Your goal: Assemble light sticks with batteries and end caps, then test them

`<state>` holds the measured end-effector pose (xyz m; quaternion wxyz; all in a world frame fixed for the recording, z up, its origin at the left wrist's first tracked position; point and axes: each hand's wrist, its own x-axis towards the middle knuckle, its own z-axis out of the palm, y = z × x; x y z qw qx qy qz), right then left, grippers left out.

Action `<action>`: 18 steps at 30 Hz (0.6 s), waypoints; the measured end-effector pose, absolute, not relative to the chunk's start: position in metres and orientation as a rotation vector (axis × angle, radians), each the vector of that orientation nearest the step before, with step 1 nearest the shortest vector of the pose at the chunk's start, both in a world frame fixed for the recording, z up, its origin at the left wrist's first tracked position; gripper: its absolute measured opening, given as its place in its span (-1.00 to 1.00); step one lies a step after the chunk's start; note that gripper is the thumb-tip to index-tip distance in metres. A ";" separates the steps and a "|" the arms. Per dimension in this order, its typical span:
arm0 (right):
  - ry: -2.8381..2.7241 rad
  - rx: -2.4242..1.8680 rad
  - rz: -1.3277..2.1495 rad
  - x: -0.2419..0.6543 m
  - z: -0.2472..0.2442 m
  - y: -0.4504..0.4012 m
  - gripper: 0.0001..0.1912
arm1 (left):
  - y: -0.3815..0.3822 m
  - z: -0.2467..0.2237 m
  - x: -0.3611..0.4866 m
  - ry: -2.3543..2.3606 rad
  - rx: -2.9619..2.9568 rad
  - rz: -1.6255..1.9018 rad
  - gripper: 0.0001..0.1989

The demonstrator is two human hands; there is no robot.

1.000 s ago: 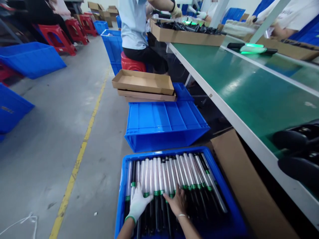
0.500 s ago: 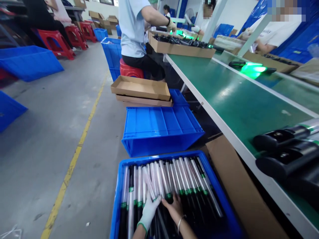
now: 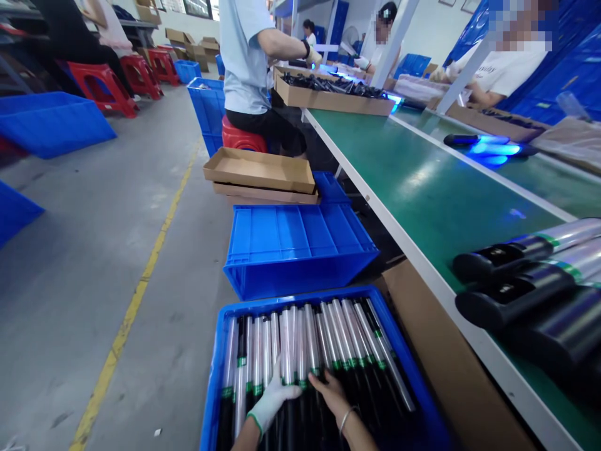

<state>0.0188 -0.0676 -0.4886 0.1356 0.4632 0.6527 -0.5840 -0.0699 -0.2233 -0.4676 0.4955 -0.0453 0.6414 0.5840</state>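
Rows of light sticks [image 3: 345, 332] with clear tubes, green bands and black handles fill a blue crate [image 3: 220, 351]. My left hand [image 3: 275, 401], in a white glove with a green cuff, rests on the sticks left of the middle. Its thumb stretches to the right and its fingers point up along the tubes. My right hand [image 3: 332, 398], bare with a bracelet at the wrist, lies over the black handles just to the right, fingers apart. A few sticks lie side by side between the two hands. Neither hand is closed round a stick.
An overturned blue crate [image 3: 300, 235] and cardboard trays [image 3: 260, 172] stand beyond. To the right runs a green workbench [image 3: 399, 169] bearing large light sticks [image 3: 521, 282] and a blue-glowing one [image 3: 495, 149]. Cardboard [image 3: 451, 351] stands between crate and bench. A person [image 3: 246, 62] sits ahead.
A slanted light stick under my left hand now lies in line with the others. My left thumb has spread from the fingers. The glow on the bench went from green to blue.
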 end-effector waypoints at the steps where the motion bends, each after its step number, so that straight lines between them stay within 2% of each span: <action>1: 1.870 1.324 -1.739 0.018 -0.489 -0.071 -0.18 | -0.223 -0.468 -0.070 1.515 -0.080 1.422 -0.53; 10: 1.722 1.319 -1.987 0.020 -0.474 -0.089 -0.25 | -0.206 -0.480 -0.061 1.309 0.006 1.529 -0.58; 15: 1.594 1.207 -2.086 0.013 -0.459 -0.111 -0.33 | -0.250 -0.478 -0.063 1.219 -0.021 1.646 -0.27; 18: 1.584 1.155 -2.105 0.002 -0.454 -0.128 -0.37 | -0.275 -0.477 -0.055 1.195 -0.092 1.714 -0.20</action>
